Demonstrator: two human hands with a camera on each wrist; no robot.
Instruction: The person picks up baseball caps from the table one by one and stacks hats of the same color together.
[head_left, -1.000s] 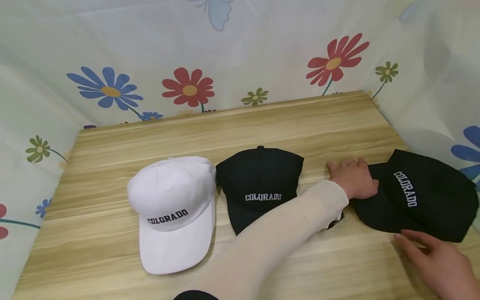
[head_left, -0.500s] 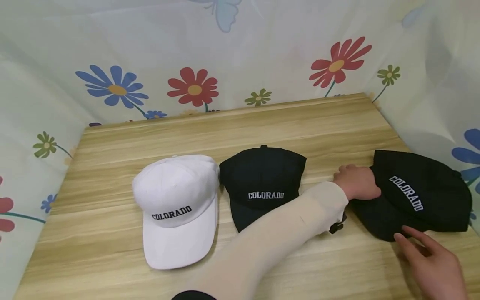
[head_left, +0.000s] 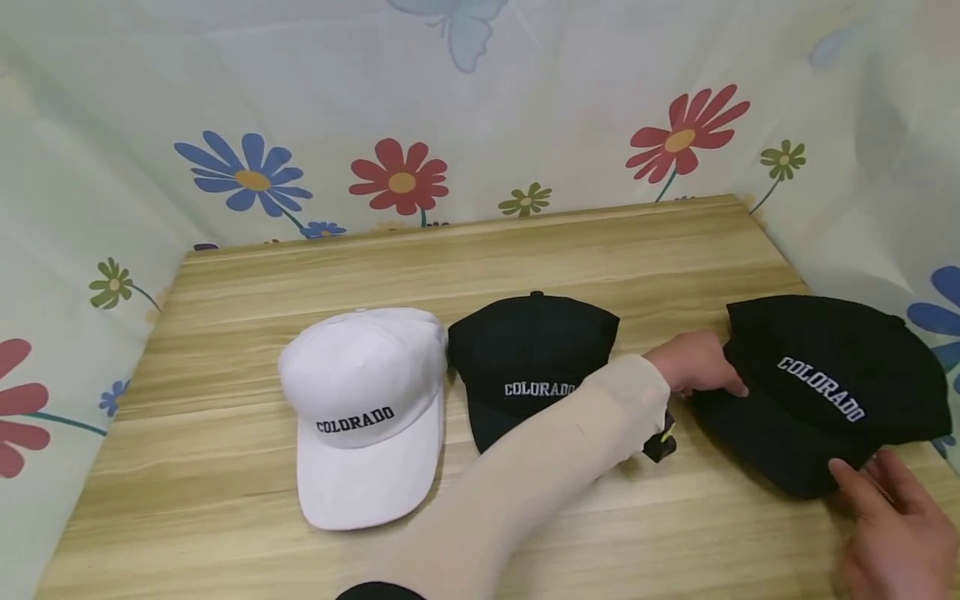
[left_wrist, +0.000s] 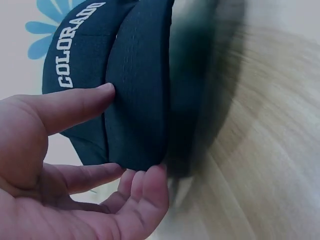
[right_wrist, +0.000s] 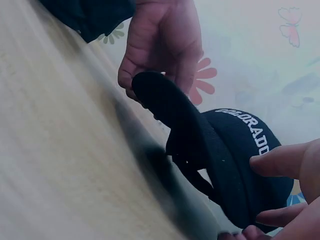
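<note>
Both hands hold a black baseball cap (head_left: 802, 333) with white COLORADO lettering, at the right of the table. My left hand (head_left: 693, 362) reaches across and grips the brim's left side. In the left wrist view, the thumb lies on top of the brim (left_wrist: 137, 100) and fingertips curl under its edge. My right hand (head_left: 900, 525) pinches the near side where brim meets crown, thumb on top. The right wrist view shows the brim raised off the table, with its shadow below. A second black cap (head_left: 536, 342) lies in the middle, partly hidden by the left sleeve.
A white COLORADO cap (head_left: 360, 358) lies at the left, touching or nearly touching the middle black cap. The wooden table (head_left: 480, 258) is bounded by flower-printed curtains (head_left: 570, 100) at the back and sides. My left sleeve (head_left: 540, 475) crosses the table's front.
The held cap has turned, and its brim has lifted. The left hand has moved from lying over the brim to gripping its edge. The right hand has closed on the near side.
</note>
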